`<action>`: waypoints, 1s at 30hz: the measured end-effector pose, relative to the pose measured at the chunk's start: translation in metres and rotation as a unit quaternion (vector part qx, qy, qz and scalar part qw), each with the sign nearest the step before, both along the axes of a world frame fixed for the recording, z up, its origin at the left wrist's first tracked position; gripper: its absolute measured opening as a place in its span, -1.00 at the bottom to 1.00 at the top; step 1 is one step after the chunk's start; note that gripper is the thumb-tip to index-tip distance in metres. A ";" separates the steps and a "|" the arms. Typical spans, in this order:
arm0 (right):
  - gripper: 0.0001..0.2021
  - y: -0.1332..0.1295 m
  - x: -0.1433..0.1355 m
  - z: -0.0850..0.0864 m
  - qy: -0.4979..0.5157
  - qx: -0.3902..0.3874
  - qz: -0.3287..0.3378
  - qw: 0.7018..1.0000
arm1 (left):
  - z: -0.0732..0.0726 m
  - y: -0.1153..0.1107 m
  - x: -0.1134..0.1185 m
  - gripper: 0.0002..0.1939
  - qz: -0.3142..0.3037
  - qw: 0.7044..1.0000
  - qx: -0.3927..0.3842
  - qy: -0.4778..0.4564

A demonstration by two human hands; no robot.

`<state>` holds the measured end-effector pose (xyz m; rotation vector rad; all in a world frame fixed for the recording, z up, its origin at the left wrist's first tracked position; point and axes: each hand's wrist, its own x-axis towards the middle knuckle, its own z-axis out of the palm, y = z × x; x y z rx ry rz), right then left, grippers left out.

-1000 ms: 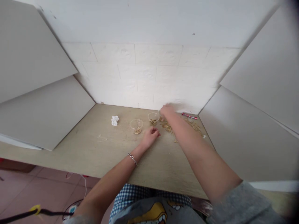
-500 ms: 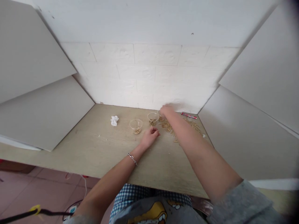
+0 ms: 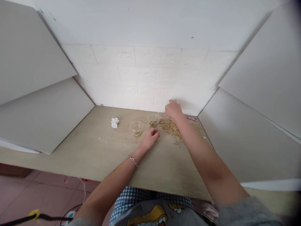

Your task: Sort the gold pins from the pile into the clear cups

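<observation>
My left hand (image 3: 150, 138) rests on the table just in front of the middle clear cup (image 3: 154, 120), its fingers pinched on something too small to make out. My right hand (image 3: 173, 109) is raised beside the rear clear cup (image 3: 162, 115), its fingers bent and partly blurred; whether it holds anything is unclear. Small brass-coloured pieces lie in the middle cup and in the left clear cup (image 3: 136, 126). A loose pile of thin gold-coloured pins (image 3: 172, 128) spreads under and beside my right forearm.
Crumpled white tissue (image 3: 114, 122) lies left of the cups. A red tube (image 3: 191, 118) sits at the back right. Grey-white panels (image 3: 47, 113) flank the wooden table (image 3: 101, 157), with a white wall (image 3: 145, 75) behind.
My right hand has moved right and slightly up from over the rear cup, uncovering its rim. My left hand has stayed nearly where it was.
</observation>
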<state>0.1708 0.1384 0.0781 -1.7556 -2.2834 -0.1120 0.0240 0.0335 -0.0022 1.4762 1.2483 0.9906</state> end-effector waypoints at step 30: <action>-0.95 -0.104 -0.013 -0.079 0.425 0.033 0.070 0.902 | 0.002 0.002 -0.005 -0.76 -0.007 0.977 -0.078 -0.198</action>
